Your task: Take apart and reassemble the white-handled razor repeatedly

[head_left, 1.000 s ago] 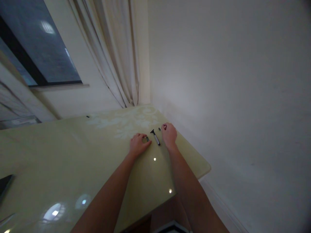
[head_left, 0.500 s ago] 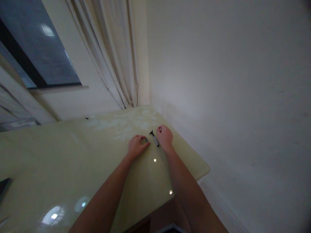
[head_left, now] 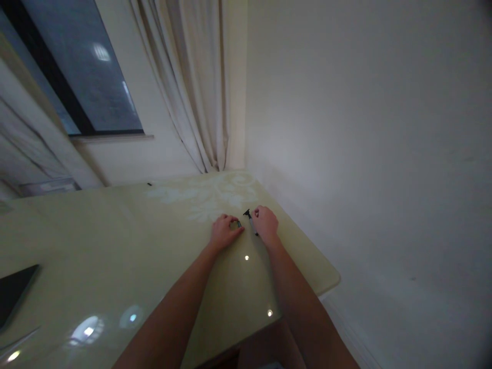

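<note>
A razor (head_left: 252, 224) with a black head and a grey handle lies on the pale green table (head_left: 126, 246). My left hand (head_left: 225, 231) rests just left of it, thumb and forefinger curved around a small dark piece (head_left: 239, 224) whose kind is too small to make out. Over the right side of the razor's handle is my right hand (head_left: 266, 223), its fingers curled into a pinch. Whether they touch the handle or hold something small is not clear, since the hand covers part of the razor.
A small black item (head_left: 149, 184) lies by the table's far edge. At the left is a dark flat object (head_left: 17, 289). A wall (head_left: 346, 154) runs along the right side, with a curtain (head_left: 192, 92) and a window (head_left: 80, 66) behind the table.
My right hand has shifted down toward the razor and now overlaps its handle. The left hand keeps its pinch on the small dark piece. The whole view has turned slightly left.
</note>
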`<control>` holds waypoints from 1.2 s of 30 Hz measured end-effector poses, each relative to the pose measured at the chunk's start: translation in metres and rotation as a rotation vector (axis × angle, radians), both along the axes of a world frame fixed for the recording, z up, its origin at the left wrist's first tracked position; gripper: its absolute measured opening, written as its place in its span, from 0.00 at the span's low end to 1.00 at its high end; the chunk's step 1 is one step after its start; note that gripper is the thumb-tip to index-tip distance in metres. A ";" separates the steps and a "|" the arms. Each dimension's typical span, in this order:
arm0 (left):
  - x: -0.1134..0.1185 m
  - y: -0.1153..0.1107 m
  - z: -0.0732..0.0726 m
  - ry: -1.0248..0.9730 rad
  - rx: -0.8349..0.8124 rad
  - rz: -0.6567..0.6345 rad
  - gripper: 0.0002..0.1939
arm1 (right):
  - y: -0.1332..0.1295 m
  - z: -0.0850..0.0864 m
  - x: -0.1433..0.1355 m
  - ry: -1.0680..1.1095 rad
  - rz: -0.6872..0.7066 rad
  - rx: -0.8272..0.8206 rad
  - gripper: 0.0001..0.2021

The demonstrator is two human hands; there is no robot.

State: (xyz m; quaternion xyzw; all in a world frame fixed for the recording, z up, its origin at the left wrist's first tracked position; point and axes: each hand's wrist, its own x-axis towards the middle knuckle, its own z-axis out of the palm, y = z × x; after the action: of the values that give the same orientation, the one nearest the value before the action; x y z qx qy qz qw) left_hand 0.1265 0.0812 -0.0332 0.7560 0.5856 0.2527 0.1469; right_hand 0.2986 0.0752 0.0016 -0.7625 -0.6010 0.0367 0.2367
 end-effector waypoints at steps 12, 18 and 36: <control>-0.116 -0.038 0.022 0.124 -0.060 0.123 0.14 | -0.002 -0.008 -0.005 -0.060 0.063 -0.072 0.10; -0.224 -0.062 0.021 0.164 -0.110 0.469 0.21 | -0.003 -0.007 -0.010 -0.057 0.082 -0.080 0.08; -0.244 -0.053 0.009 0.081 -0.168 0.376 0.25 | -0.014 -0.012 -0.226 0.119 0.454 -0.121 0.11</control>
State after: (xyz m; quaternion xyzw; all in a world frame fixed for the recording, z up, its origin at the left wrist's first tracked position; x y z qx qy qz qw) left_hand -0.1174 0.0282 -0.0245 0.6279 0.7410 0.1954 0.1359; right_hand 0.0722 0.0608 -0.0105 -0.6173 -0.7386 0.1696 0.2113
